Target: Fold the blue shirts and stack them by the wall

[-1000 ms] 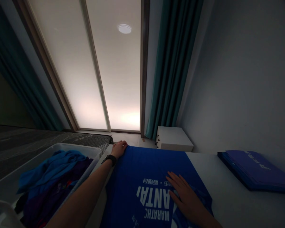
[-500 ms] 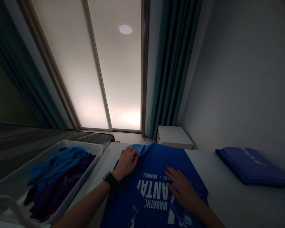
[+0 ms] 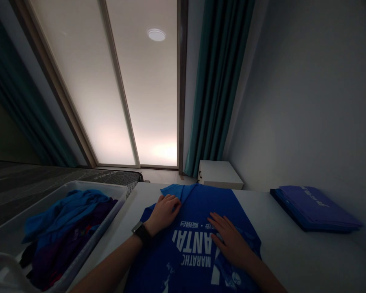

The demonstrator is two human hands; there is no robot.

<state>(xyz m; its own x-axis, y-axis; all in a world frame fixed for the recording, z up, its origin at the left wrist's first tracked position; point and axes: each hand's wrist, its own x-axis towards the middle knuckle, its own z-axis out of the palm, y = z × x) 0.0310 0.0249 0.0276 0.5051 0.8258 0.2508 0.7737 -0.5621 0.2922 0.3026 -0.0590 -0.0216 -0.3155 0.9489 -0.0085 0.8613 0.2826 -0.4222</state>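
A blue T-shirt (image 3: 207,203) with upside-down white lettering lies spread on the white table. Its light-blue flap (image 3: 173,189) shows at the far left corner. My left hand (image 3: 163,213), with a dark watch on the wrist, is at that flap. Its fingers are curled together on the cloth, and their tips are partly hidden. My right hand (image 3: 230,240) lies flat on the right half of the shirt, fingers stretched out, over part of the print.
To the left stands a clear plastic bin (image 3: 117,203) of crumpled blue and purple clothes (image 3: 70,211). A folded purple and blue stack (image 3: 319,207) sits on the white table (image 3: 280,252) at right. Beyond the table is a white cabinet (image 3: 219,173) by teal curtains (image 3: 215,101).
My left hand has drawn slightly nearer along the shirt, and more of the light-blue flap shows past its fingers. My right hand stays flat on the print. The view has shifted a little.
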